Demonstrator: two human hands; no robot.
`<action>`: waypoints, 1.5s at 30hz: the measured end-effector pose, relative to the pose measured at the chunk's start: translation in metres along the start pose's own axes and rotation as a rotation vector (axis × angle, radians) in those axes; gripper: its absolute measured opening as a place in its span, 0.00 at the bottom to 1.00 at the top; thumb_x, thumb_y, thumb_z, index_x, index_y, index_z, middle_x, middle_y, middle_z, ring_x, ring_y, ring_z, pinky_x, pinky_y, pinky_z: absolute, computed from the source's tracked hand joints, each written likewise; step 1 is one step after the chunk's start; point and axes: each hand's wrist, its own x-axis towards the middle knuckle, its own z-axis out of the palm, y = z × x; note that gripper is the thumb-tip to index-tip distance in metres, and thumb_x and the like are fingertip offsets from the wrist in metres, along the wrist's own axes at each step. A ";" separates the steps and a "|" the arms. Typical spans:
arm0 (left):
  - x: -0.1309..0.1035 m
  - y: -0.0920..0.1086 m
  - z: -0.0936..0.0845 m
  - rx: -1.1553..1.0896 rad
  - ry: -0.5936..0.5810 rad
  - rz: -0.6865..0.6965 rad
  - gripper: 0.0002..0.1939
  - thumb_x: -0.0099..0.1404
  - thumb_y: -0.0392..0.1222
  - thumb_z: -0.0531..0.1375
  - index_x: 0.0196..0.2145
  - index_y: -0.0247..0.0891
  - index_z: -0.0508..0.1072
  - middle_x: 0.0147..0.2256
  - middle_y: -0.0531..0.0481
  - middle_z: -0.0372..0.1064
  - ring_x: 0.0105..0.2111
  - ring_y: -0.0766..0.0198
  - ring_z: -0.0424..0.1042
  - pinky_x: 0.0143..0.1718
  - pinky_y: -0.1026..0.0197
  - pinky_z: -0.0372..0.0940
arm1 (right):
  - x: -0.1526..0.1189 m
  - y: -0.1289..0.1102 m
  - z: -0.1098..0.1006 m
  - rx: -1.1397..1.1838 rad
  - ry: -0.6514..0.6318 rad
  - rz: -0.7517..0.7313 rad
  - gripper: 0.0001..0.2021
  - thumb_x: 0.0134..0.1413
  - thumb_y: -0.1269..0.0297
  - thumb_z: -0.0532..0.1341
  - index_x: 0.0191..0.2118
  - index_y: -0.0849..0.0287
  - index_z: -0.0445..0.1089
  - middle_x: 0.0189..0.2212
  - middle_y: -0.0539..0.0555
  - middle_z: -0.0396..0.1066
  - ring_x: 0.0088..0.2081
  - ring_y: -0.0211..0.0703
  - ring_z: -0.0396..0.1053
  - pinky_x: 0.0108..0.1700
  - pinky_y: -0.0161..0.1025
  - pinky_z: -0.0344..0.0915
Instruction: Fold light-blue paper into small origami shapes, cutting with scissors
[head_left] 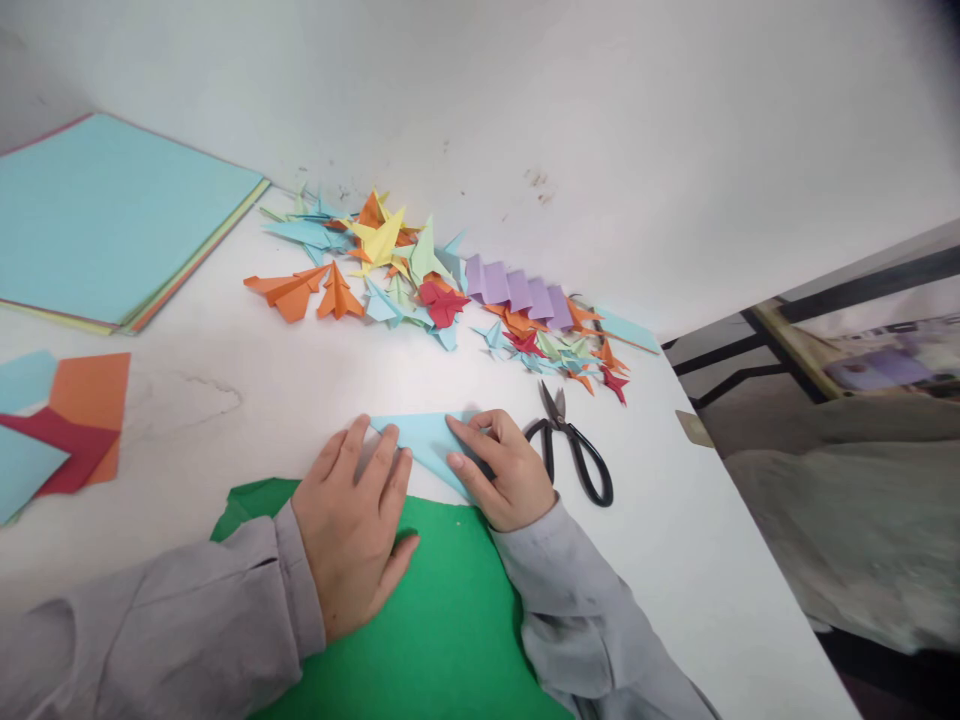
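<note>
A light blue folded paper [424, 437] lies flat on the white table, just beyond a green sheet [450, 610]. My left hand [356, 520] rests with spread fingers, its fingertips on the paper's left part and its thumb over the green sheet. At the paper's right part, my right hand [510, 470] has its thumb and index finger on the blue surface, with the other fingers curled. Part of the paper's right end is hidden under that hand. Black-handled scissors [559, 430] lie open just right of my right hand.
Folded paper shapes [379, 240] in several colours lie along the wall, beside a purple pleated strip [517, 290]. A stack of coloured sheets [127, 220] sits at the back left. Orange, red and blue pieces [90, 400] lie at the left. The table's right edge [750, 510] slants down.
</note>
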 end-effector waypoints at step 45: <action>-0.001 0.001 0.002 -0.005 0.012 0.005 0.28 0.56 0.49 0.51 0.50 0.29 0.65 0.54 0.34 0.56 0.55 0.41 0.50 0.51 0.42 0.50 | 0.001 0.000 0.000 -0.021 -0.016 -0.022 0.18 0.54 0.59 0.51 0.47 0.63 0.66 0.33 0.58 0.60 0.33 0.44 0.63 0.33 0.42 0.65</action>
